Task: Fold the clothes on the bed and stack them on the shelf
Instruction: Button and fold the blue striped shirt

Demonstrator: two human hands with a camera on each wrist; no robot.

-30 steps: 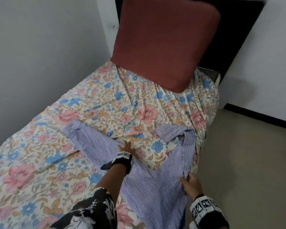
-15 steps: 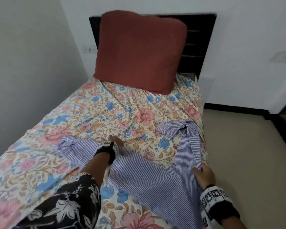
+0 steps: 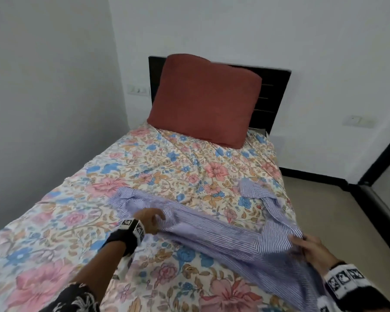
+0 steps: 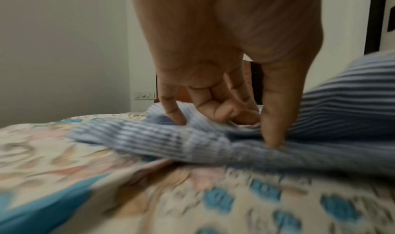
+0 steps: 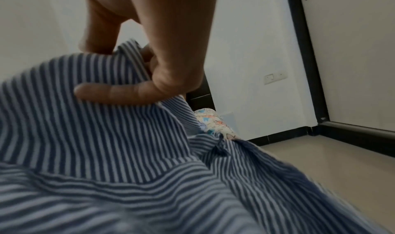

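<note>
Your right hand (image 3: 311, 251) pinches a raised fold of the blue-and-white striped shirt (image 3: 216, 230) at the near right edge of the bed (image 3: 144, 167), thumb and fingers (image 5: 111, 92) closed on the cloth, the shirt's near end draping off that side of the bed toward the beige floor (image 3: 338, 221). Your left hand (image 3: 150, 222), nearer the bed's middle, bunches the shirt where the sleeve (image 3: 126, 197) begins, thumb and fingers (image 4: 275, 112) curled into the fabric. Between your two hands the shirt is stretched across the floral bedsheet (image 3: 54, 244); the sleeve lies flat on the bed beyond your left hand, and a rumpled part of the shirt lies along the bed's right edge farther up. A black floral-print sleeve (image 3: 74, 298) covers your left forearm at the near end of the bed. At the bed's far end a rust-red pillow (image 3: 203, 100) leans upright against the black headboard (image 3: 270, 95), with white walls behind and to the left of the bed.
</note>
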